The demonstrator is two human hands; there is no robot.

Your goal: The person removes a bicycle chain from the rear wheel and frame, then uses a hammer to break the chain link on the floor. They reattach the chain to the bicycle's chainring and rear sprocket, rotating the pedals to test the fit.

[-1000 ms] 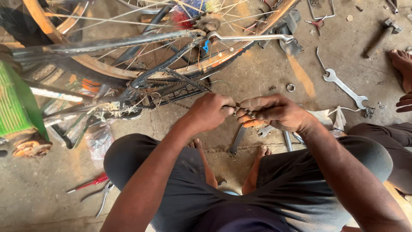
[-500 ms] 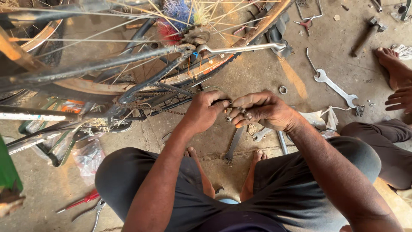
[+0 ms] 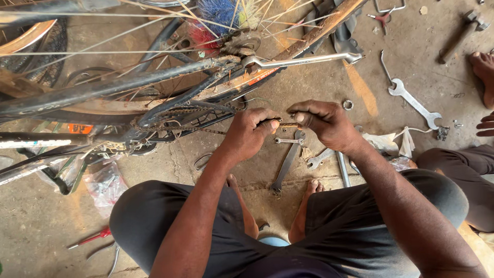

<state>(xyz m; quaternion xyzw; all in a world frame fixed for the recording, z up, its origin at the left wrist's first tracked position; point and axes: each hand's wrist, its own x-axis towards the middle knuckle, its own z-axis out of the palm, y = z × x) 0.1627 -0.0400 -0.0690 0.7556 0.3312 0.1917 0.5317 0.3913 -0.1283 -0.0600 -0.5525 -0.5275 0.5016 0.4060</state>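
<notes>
My left hand and my right hand are closed side by side on a short rusty length of bicycle chain stretched between them. The rest of the chain runs left toward the frame of an upturned bicycle, whose rear wheel and sprocket lie just beyond my hands. I am squatting, with my knees either side and my bare feet on the concrete floor below my hands.
Several spanners lie on the floor under my hands, and a larger spanner to the right. A hammer is at the top right. Another person's foot and knee are at the right edge. Red-handled pliers lie at the lower left.
My hands, which were pressed together on the chain, have drawn slightly apart so the chain shows between them. The camera view has shifted, bringing the bicycle's rear sprocket closer.
</notes>
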